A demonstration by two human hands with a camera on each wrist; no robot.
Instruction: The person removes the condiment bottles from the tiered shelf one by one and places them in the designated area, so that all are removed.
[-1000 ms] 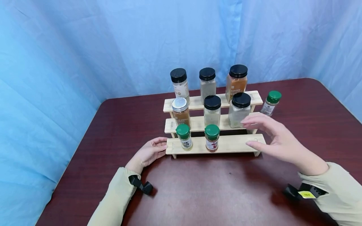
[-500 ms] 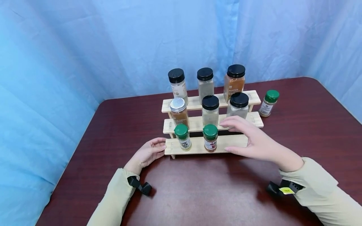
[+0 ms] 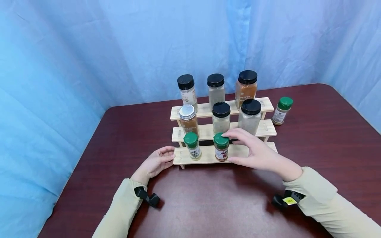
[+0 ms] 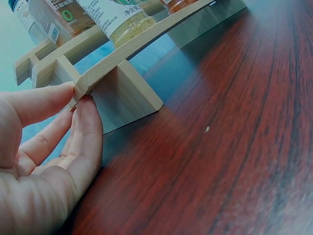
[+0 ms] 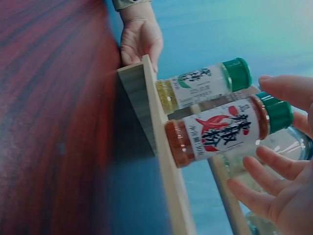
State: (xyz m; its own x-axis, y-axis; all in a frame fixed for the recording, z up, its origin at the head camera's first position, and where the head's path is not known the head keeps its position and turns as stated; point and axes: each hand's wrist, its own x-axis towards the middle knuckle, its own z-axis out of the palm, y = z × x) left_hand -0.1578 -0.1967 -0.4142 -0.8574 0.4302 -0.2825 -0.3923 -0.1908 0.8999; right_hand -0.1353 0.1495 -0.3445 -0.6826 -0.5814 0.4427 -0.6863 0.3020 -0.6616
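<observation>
A three-step wooden spice rack (image 3: 208, 158) stands on the table, bearing several spice jars. My left hand (image 3: 154, 162) pinches the left end of its lowest shelf between thumb and fingers, as the left wrist view shows up close. On that shelf stands a green-capped jar of red powder (image 5: 225, 129), upright, with a red chili on its label. Around this jar my right hand (image 3: 257, 153) spreads its thumb and fingers, and the fingertips are at or close to the green cap without curling round it. A second green-capped jar with yellowish contents (image 3: 195, 152) stands to its left.
On the middle shelf are a silver-capped jar (image 3: 189, 124) and two black-capped jars. The top shelf carries three black-capped jars, one of orange pepper (image 3: 246, 92). Another green-capped jar (image 3: 279, 115) stands on the table (image 3: 196, 205) right of the rack. Blue curtains (image 3: 148, 49) hang behind.
My right hand has moved left along the front of the rack, from its right end to the jar of red powder. The left hand keeps its grip on the shelf end.
</observation>
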